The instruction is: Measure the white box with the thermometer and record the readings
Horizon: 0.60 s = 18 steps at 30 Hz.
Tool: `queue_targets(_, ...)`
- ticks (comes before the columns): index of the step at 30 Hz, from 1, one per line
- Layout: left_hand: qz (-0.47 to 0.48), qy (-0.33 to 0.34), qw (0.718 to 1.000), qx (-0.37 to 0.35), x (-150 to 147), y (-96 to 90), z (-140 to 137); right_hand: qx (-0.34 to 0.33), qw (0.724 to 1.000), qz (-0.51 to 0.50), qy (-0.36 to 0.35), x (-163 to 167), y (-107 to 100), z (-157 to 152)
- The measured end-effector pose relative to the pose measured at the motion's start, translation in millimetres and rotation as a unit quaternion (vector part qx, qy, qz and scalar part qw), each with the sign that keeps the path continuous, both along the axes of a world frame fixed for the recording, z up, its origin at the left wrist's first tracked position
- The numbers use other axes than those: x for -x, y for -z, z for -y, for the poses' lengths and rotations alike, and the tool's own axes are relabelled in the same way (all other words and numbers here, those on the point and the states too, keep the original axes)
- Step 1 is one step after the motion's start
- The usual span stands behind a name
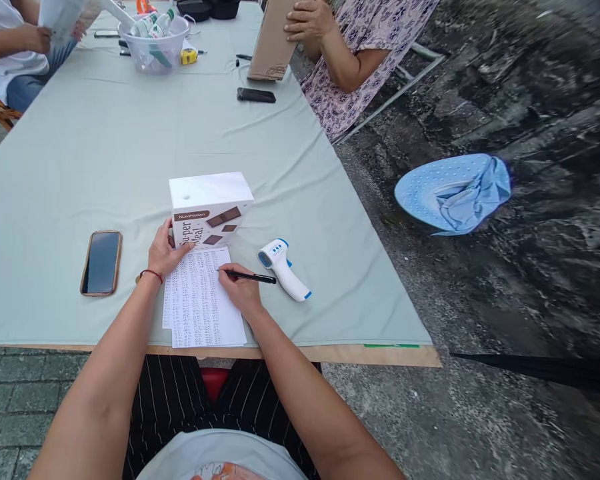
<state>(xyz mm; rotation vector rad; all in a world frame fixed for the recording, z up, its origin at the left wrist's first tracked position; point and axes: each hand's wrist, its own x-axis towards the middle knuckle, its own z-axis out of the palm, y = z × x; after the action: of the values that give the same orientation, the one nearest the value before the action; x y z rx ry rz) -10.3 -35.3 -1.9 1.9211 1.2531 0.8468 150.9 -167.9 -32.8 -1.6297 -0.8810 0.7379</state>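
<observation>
My left hand (169, 251) grips the lower left edge of a white box (211, 190) with brown printing, its thumb across the front. The box stands upright at the top of some printed paper sheets (205, 307) covered in dense small characters. In my right hand (241, 290) is a black pen (253, 275), its tip close to the upper right part of the top sheet. To the right of that hand lies a white and blue infrared thermometer (284, 268). A smartphone (101, 263) lies face up left of my left forearm.
A pale green cloth covers the table (130, 147). At the far end are a plastic basket (160, 50) with bottles, a yellow tape measure (189, 56) and a black case (256, 95). Two people sit there, one holding cardboard (270, 40). A blue hat (453, 190) is off to the right.
</observation>
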Motion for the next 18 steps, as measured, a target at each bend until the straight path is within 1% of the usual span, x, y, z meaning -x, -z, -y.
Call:
queue_targets(7,0.013,0.004,1.0,-0.007,0.7,4.6,-1.7,-0.002,1.0,0.003,0.005,-1.3,0.7,-0.2)
queue_targets(18,0.006,-0.001,1.0,-0.006,0.2,2.6,-0.4,-0.011,1.0,0.007,-0.003,-1.3,0.4,-0.2)
